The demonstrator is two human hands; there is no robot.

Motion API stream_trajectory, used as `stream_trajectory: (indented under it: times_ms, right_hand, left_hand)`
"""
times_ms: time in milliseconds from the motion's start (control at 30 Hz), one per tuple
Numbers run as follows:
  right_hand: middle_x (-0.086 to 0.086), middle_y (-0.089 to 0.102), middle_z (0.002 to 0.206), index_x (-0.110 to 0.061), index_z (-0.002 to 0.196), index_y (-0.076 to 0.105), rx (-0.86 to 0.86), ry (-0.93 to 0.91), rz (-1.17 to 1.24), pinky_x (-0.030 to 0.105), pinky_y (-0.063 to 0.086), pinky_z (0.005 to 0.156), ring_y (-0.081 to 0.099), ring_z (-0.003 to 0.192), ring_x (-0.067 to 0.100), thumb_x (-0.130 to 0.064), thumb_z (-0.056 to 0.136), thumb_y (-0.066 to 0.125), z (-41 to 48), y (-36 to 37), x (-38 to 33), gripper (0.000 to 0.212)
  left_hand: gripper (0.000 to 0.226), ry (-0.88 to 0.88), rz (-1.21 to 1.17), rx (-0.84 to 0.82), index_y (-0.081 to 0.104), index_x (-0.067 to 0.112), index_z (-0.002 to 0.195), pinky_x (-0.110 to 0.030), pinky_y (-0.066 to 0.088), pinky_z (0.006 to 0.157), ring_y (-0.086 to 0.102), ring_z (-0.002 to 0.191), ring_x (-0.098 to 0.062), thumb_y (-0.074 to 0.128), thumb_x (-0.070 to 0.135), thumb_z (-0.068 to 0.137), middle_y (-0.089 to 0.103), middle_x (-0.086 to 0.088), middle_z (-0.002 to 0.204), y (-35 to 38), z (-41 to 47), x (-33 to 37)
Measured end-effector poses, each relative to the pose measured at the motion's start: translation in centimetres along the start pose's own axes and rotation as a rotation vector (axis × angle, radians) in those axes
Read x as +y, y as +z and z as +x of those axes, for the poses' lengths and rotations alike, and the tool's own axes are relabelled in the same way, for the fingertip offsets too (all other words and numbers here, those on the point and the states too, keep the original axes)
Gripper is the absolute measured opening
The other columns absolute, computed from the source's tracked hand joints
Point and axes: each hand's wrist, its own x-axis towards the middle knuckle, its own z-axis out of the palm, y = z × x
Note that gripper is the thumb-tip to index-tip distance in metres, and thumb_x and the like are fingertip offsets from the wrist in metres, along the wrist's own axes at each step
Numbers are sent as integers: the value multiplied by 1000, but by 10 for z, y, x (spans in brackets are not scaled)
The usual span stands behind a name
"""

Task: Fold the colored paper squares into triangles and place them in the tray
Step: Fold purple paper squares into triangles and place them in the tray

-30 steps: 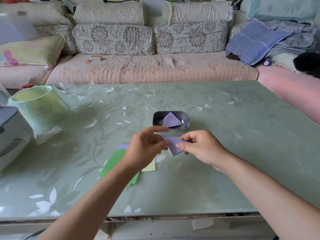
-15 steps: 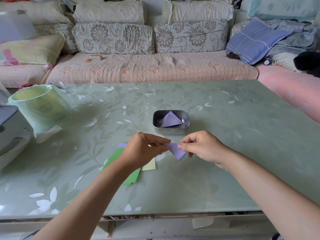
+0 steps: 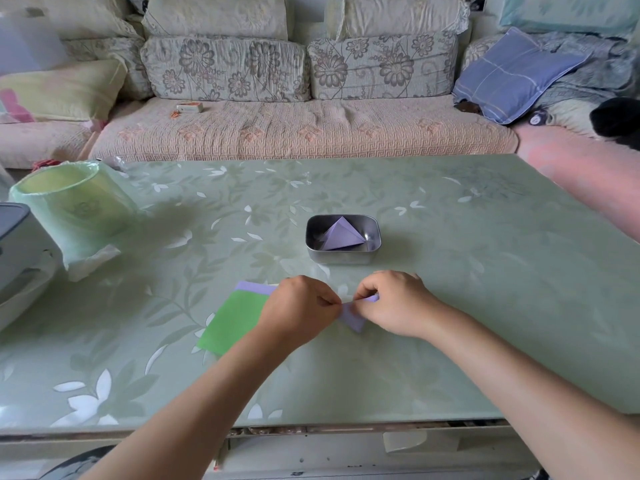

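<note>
The step in hand is the fold itself. Just below the middle of the frame, the left hand (image 3: pixel 301 311) and right hand (image 3: pixel 394 303) meet over the desk (image 3: pixel 485 271), both pinching a purple paper (image 3: pixel 353 319). The fingers of each hand are curled in tight on its upper edge, thumb against forefinger. The paper hangs between them as a small point aimed down toward the desk, already doubled over by the look of it. Whether it touches the desk cannot be told, and most of the crease is hidden behind the knuckles.

Just above the hands, at centre frame, stands the metal tray (image 3: pixel 341 258) with one finished purple triangle (image 3: pixel 341 235) lying in it. To the left of the left hand a green square (image 3: pixel 235 322) lies flat on the desk, with a purple square (image 3: pixel 254 287) showing from under its top edge. So one piece looks done, one is being folded, and at least two wait.

The next move likely calls for running the pinch along the fold to sharpen it while the corners stay matched. Then one hand lets go and the other carries the triangle the short way up to the tray, dropping it beside the first. The paper is light and springy, so a soft crease may open again.

A bin (image 3: pixel 72 202) lined with a green bag stands at the left edge.
</note>
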Motion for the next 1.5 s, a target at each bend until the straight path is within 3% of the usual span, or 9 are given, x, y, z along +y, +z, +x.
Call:
stream_trajectory:
  times_ms: [133,300,467,633,733,900,1067,1300,1500]
  right_hand:
    - [-15,61,97,-39,78,61,52,-64,-81,35,36,97,56,100,10,-57,81,66,2,6,2,19]
    - [-16,52,94,-38,102,63,139,-100,-101,33,36,91,53,99,11,-57,76,73,2,10,5,34]
    - [-14,54,91,-38,92,63,164,-95,-41,33,38,90,52,98,11,-60,71,76,1,14,7,33]
    - [-16,50,85,-40,75,60,171,-80,-1,34,39,88,52,94,11,-52,65,81,-1,14,6,26]
    - [-15,51,83,-41,71,59,185,-82,11,35,41,89,52,94,14,-42,67,81,-2,15,7,22]
    - [-12,56,93,-42,78,61,114,-99,31,31,44,87,52,97,12,-46,76,79,-2,10,13,18]
    - [-13,57,101,-39,89,67,22,-88,107,6,35,71,49,87,-8,-36,78,79,-7,-1,19,16]
    - [-13,55,104,-38,99,62,11,13,138,15,37,63,49,74,-3,-39,73,82,-4,-1,19,33]
    - [-12,55,101,-33,101,63,-32,81,140,9,33,48,49,66,-1,-38,73,84,-1,-9,15,35]
  left_hand:
    - [12,30,71,18,79,30,85,-29,54,71,64,86,-16,67,28,82,75,10,85,3,2,1]
    - [11,103,122,51,77,32,91,-25,47,78,54,98,-15,70,30,83,69,8,92,7,6,-5]
    - [18,349,95,93,71,24,91,-28,42,77,45,87,-16,72,11,78,50,9,89,14,7,-12]
    - [34,574,59,17,75,21,81,-29,42,67,54,74,-20,42,17,82,60,2,79,22,-1,-13]
    - [38,601,83,-13,76,26,88,-28,43,67,52,75,-17,41,10,84,61,3,82,20,-4,-16]
    - [40,638,143,-40,72,30,103,-27,42,74,48,79,-16,42,7,89,61,7,94,12,-9,-19]
    - [41,670,190,-49,71,31,110,-25,41,78,49,82,-18,47,7,87,59,6,100,13,-12,-19]
    - [36,684,218,-74,69,32,114,-26,42,81,48,85,-17,57,19,83,58,6,102,12,-11,-19]
    - [29,679,229,-52,67,31,115,-30,44,85,49,87,-20,56,34,89,55,5,102,16,-13,-17]
